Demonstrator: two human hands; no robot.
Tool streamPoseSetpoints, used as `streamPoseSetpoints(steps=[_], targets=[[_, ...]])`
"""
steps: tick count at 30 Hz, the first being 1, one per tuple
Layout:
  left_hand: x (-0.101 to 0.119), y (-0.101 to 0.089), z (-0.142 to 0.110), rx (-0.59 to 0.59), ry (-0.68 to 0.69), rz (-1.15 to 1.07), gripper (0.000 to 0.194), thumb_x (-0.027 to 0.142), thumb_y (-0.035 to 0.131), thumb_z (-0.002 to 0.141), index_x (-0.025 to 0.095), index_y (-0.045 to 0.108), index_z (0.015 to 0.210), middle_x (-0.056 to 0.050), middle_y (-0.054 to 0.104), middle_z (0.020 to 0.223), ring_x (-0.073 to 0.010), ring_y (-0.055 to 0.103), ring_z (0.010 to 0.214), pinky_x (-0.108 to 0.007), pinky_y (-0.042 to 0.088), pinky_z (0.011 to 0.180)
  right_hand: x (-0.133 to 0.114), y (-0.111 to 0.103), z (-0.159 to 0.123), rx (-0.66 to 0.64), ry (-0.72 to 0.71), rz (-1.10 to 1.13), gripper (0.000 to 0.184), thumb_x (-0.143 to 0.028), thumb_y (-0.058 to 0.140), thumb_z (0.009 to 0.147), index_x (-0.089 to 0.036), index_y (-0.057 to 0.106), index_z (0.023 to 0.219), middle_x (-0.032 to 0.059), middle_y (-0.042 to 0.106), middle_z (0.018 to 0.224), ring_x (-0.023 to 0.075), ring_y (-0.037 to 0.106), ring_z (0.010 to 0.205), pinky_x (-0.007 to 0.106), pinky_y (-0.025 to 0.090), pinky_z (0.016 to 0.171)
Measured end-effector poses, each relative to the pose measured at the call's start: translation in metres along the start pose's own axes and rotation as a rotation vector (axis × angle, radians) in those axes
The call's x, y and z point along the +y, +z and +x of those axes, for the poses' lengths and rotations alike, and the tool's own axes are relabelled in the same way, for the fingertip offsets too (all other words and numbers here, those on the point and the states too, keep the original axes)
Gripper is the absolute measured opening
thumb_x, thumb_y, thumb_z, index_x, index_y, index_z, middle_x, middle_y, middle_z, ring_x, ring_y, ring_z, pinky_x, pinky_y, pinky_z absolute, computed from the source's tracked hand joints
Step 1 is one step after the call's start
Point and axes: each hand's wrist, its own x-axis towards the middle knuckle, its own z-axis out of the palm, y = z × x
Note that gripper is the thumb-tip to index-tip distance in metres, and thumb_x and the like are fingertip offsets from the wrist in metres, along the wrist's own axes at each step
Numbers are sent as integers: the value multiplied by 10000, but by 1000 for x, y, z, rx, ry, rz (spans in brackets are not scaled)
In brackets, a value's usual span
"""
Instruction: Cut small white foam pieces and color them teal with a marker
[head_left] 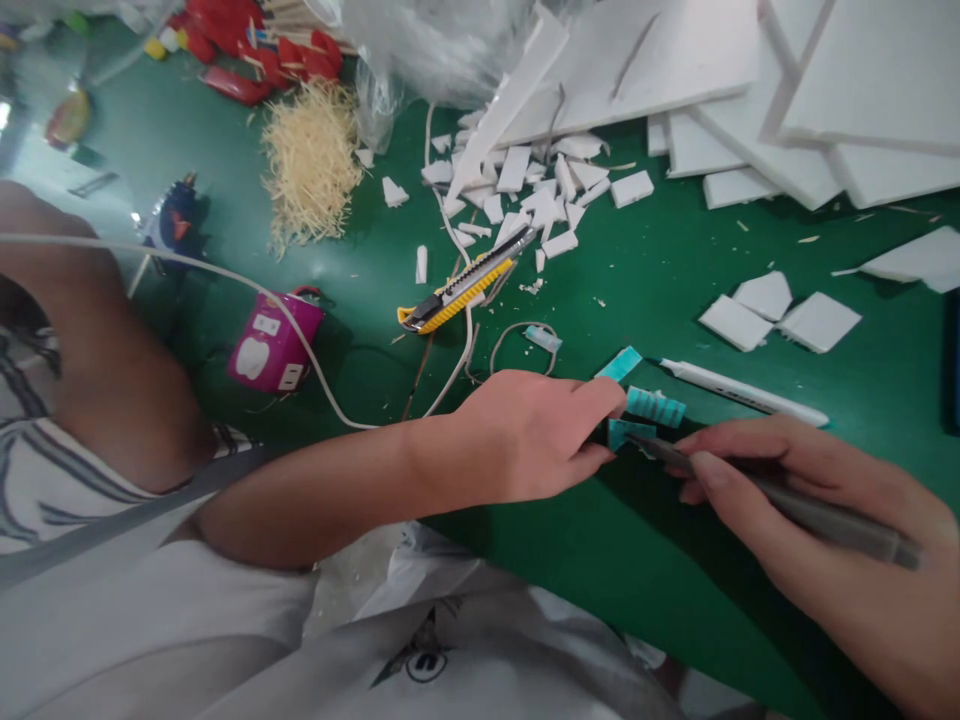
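My left hand (544,432) reaches across from the left, its thumb and fingertips closed on the end of a small teal piece (621,431). In my right hand (795,450) is a dark grey pen (817,508), gripped as for writing, with its tip at that piece. Just beyond my left fingertips lie a plain teal strip (621,362) and a teal piece with dark stripes (655,407). A white marker (742,391) with a teal tip rests uncapped past my right hand.
A yellow utility knife (465,287) lies by white foam scraps (514,170). White foam sheets (885,70) are stacked at the back right. A white cable (300,345) crosses near a magenta box (274,342). Another person's arm (112,350) is at the left.
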Motion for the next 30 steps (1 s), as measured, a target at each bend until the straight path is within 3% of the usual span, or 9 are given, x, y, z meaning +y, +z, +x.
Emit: streamPoseSetpoints(steps=[30], targets=[[-1, 1, 0, 4, -3, -29, 293, 387, 537, 953, 245, 549, 1209, 26, 716, 834, -196, 686, 757, -282, 352, 572, -3, 3, -1, -12, -1, 12, 59, -363, 644, 854, -337, 695, 840, -73, 734, 705, 133, 660, 514, 245, 548, 489]])
